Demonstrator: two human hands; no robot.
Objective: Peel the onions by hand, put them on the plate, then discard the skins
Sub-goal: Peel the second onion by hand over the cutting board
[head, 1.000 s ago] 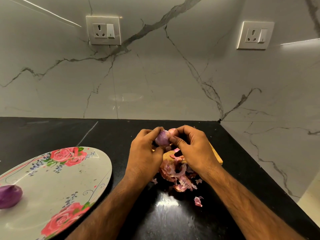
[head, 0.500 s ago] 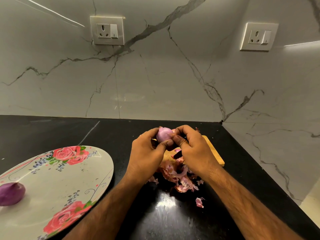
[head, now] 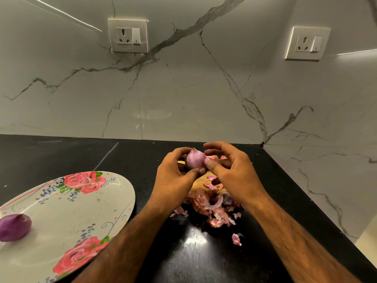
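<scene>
A small pale purple onion [head: 195,159] is held above the counter between both hands. My left hand [head: 173,178] grips it from the left, thumb under it. My right hand [head: 232,172] has its thumb against the onion's right side and pinches a pink bit of skin [head: 213,157] beside it, fingers curled above. A heap of pink onion skins [head: 212,209] lies below the hands, partly on a wooden board [head: 199,181]. A peeled dark purple onion [head: 14,227] lies on the rose-patterned plate [head: 81,205] at the left.
The black counter [head: 61,156] meets marble walls at the back and right, forming a corner. Loose skin scraps [head: 236,239] lie near the heap. Two wall sockets [head: 128,35] sit high on the wall. The counter's right edge drops off at the lower right.
The onion has turned in my hands and shows more of its pale side. My right fingers have lifted and spread away from it, drawing a bit of skin off to the right.
</scene>
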